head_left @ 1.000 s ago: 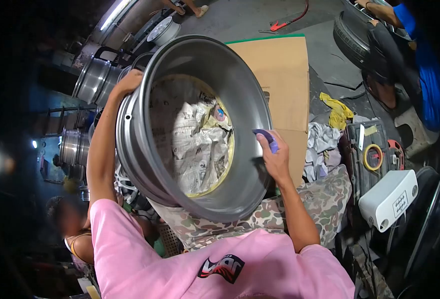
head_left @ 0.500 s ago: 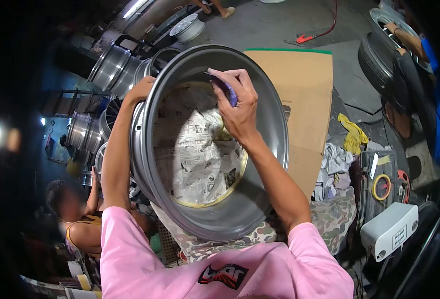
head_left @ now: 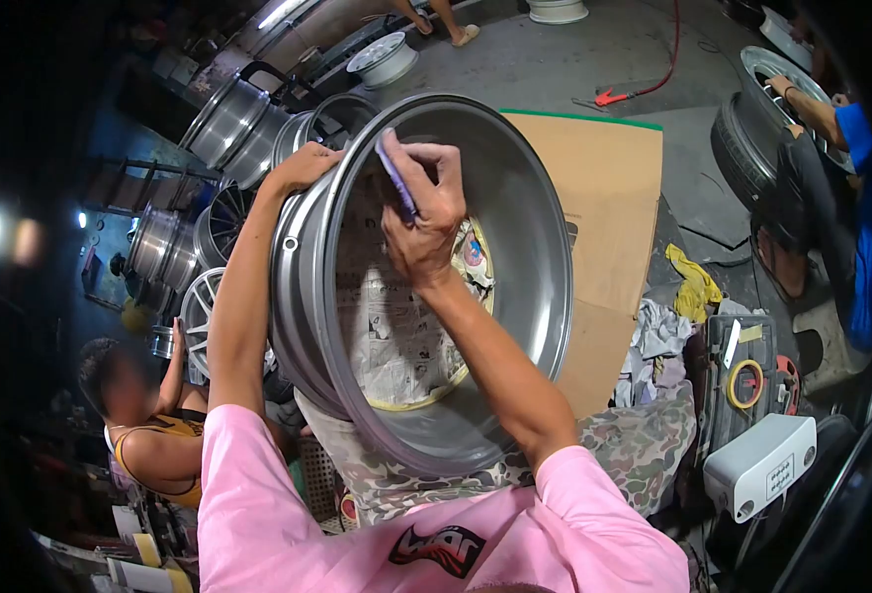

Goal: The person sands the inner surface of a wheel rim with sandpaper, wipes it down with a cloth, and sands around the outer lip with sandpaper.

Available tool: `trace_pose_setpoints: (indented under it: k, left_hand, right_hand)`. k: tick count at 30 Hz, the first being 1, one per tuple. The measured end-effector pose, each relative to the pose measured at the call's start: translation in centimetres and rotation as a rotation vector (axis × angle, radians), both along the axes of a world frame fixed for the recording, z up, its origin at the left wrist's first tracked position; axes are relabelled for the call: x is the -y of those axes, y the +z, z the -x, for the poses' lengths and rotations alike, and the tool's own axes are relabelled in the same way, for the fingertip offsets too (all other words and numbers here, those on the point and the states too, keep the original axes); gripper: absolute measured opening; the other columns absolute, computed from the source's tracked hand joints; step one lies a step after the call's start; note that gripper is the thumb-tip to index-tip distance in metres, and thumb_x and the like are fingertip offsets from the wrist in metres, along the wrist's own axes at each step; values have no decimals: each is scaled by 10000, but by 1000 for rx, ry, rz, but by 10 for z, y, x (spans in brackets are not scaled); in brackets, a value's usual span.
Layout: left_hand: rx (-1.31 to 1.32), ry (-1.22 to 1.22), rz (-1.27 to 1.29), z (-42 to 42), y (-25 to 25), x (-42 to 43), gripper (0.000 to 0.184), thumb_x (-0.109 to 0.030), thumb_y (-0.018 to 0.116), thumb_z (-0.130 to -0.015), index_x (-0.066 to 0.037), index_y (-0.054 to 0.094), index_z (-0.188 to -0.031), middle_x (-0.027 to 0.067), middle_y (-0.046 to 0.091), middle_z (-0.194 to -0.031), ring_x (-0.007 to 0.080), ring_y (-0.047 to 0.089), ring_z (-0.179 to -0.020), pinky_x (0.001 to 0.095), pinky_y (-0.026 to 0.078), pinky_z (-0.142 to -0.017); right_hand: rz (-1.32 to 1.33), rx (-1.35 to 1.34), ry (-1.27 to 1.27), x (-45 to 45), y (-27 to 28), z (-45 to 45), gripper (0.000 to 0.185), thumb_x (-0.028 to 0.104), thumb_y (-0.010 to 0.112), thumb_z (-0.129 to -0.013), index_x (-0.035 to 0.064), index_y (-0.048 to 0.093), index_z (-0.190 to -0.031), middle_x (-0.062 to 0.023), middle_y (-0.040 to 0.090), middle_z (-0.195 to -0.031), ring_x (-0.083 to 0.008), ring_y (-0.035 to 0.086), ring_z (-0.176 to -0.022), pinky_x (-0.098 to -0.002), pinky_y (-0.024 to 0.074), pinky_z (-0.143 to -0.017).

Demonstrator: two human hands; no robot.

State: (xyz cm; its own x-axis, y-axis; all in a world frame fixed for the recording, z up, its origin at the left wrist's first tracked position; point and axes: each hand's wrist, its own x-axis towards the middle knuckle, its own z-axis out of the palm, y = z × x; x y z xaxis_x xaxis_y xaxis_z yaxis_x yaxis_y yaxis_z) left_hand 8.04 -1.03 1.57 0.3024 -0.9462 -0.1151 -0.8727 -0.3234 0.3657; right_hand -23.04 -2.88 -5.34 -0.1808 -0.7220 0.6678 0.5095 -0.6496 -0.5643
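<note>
The wheel rim [head_left: 543, 247] sits tilted over camouflage fabric [head_left: 639, 435]; the left hand [head_left: 305, 168] grips its outer side; the right hand [head_left: 426, 212] pinches a purple pad [head_left: 396, 180] inside, its forearm partly blocking the newspaper [head_left: 387, 341]; other rims [head_left: 233, 133] crowd the left; cardboard [head_left: 609, 212], rags [head_left: 656, 334] and a tape roll [head_left: 733, 385] lie rightward.

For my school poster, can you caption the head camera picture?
Left hand on a gray wheel rim masked with newspaper, right hand holding a purple pad.
</note>
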Motion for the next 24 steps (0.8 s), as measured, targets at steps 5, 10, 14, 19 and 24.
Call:
trace_pose_setpoints:
  k: [5, 10, 14, 19, 24]
  left_hand:
    - [11, 5, -14, 8, 6, -1, 590, -508, 599, -1010, 41, 787, -901, 112, 730, -706, 147, 644, -602, 340, 497, -595]
    - [9, 16, -27, -12, -3, 3, 575, -500, 619, -1003, 36, 791, -883, 112, 731, -702, 145, 642, -590, 345, 504, -587]
    - [10, -6, 18, -10, -5, 2, 573, -493, 603, -1014, 28, 793, -870, 96, 703, -649, 125, 605, -552, 328, 481, -556]
    - [6, -28, 23, -6, -4, 0, 590, -507, 597, -1014, 29, 788, -857, 81, 672, -623, 120, 567, -533, 342, 464, -553]
    - [55, 6, -28, -30, -10, 4, 610, -518, 612, -1003, 41, 773, -820, 81, 660, -609, 131, 561, -532, 360, 447, -548]
  right_hand:
    - [-49, -20, -101, 10, 3, -3, 620, -84, 613, -692, 56, 715, -1288, -148, 564, -1050, -277, 593, -959, -355, 502, -884]
    - [-16, 25, -58, -15, 6, 0, 515, -97, 668, -776, 46, 720, -1267, -139, 575, -1054, -272, 600, -926, -350, 506, -852]
    - [-115, 12, -137, 9, 6, -14, 469, -94, 682, -816, 54, 727, -1259, -131, 571, -1030, -259, 587, -914, -344, 499, -837]
    - [-64, 20, -70, -11, 7, -3, 465, -82, 689, -811, 52, 732, -1254, -121, 574, -1035, -249, 586, -915, -337, 494, -832]
    - [-64, 33, -59, 1, 7, -8, 400, -54, 686, -867, 58, 737, -1248, -121, 563, -1031, -230, 587, -881, -322, 495, -806]
